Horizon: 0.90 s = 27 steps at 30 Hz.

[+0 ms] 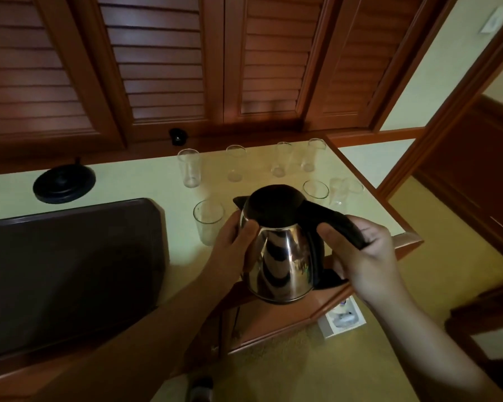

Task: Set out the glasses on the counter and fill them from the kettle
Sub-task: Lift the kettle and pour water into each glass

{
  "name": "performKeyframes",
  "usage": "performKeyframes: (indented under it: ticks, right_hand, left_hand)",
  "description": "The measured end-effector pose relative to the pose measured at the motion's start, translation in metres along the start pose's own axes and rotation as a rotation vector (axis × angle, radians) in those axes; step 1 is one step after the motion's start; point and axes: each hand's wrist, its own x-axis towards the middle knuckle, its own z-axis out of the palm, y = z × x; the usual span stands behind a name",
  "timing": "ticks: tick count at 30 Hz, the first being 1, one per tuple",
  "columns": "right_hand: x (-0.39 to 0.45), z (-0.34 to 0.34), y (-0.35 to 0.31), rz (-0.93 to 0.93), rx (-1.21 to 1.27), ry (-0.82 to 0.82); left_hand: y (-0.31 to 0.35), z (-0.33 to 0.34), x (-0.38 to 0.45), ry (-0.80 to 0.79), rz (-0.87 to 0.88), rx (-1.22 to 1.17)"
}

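A steel kettle (285,256) with a black lid and handle is held above the counter's front edge. My right hand (360,256) grips its black handle. My left hand (235,245) is pressed against its left side near the top. The spout points left toward a clear glass (208,220) standing just left of the kettle. Several more clear glasses stand upright on the pale counter (128,187), among them one at the back left (190,168), one at the back right (312,155) and one behind the lid (316,189).
The black round kettle base (64,184) sits at the counter's back left. A dark tray (70,271) covers the left front. Louvred wooden doors (163,68) rise behind. The counter ends in an angled wooden edge (407,239) at the right; a wall socket (343,317) lies below.
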Motion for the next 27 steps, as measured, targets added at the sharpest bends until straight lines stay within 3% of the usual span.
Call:
performKeyframes:
  ticks: [8,16,27]
  right_hand:
    - [0.006,0.027,0.017,-0.003,-0.076,-0.001]
    - [0.015,0.044,0.017,0.052,-0.133,0.013]
    - [0.025,0.048,0.011,0.071,-0.195,0.052]
  left_hand:
    - [-0.025,-0.011,-0.010,0.098,-0.066,-0.046]
    - [-0.036,-0.032,-0.006,-0.047,-0.127,-0.031]
    - [-0.042,-0.039,0.000,-0.068,-0.185,-0.113]
